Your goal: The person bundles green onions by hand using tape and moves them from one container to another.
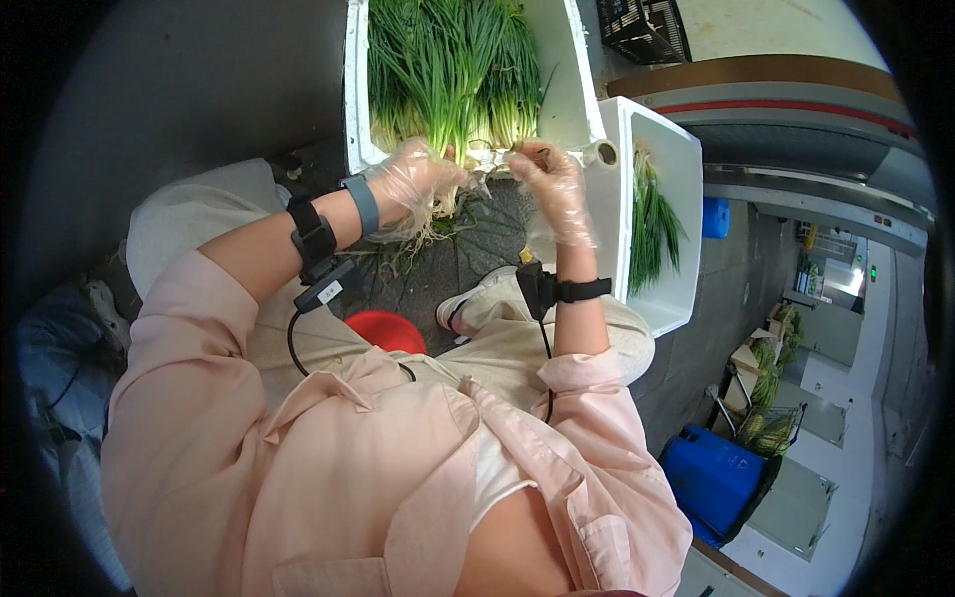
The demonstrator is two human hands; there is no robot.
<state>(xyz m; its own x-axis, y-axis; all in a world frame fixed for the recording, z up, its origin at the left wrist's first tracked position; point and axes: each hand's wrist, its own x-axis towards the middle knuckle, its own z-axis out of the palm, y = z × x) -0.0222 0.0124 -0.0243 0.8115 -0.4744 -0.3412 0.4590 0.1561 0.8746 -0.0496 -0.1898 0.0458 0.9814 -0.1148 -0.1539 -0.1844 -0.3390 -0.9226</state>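
Observation:
My left hand [419, 179], in a clear plastic glove, is closed around a bunch of green onions [448, 97] near the root end. Pale roots hang below its fingers. My right hand [553, 186], also gloved, has its fingers curled at the near rim of a white foam box [563, 67]. A thin dark strand shows at its fingertips; what it is cannot be made out. More green onions [515, 97] stand packed in that box, roots towards me. Loose roots and leaf scraps [418, 246] lie on the dark floor below my left hand.
Right of the first box, a second white foam box [677, 298] contains a smaller bunch of green onions [653, 216]. A small roll [601, 154] sits at the boxes' adjoining corner. A red round object [388, 332] is between my legs. A blue bin [712, 477] stands farther right.

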